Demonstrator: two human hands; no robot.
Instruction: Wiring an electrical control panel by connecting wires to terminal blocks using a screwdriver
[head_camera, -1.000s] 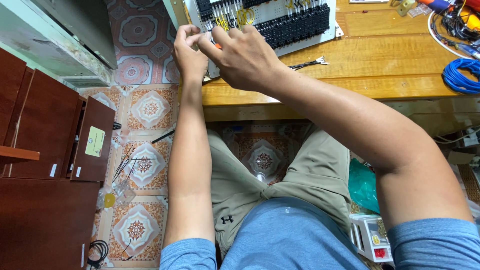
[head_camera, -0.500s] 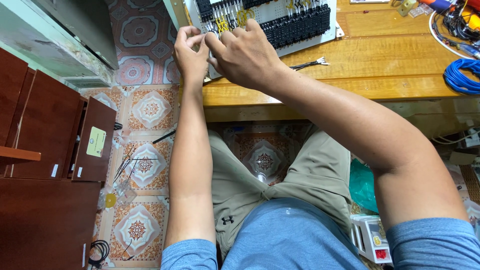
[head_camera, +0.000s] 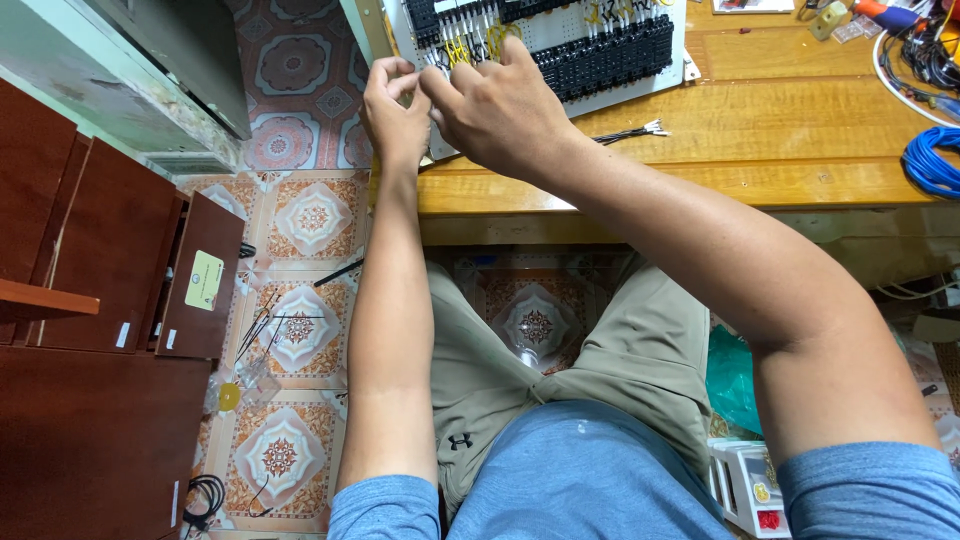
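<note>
My left hand and my right hand meet at the near left corner of a white panel lying on the wooden table. The panel carries rows of black terminal blocks with yellow and white wire ends. Both hands have their fingers pinched together on something small at the panel's edge; it looks like a thin wire, but the fingers hide it.
A small bundle of black wires lies on the table right of my hands. A blue cable coil and a tangle of black cables sit at the far right. Dark wooden cabinets stand left on the patterned tile floor.
Both hands stay at the panel's corner with only slight finger shifts; the right hand has closed in a little toward the left.
</note>
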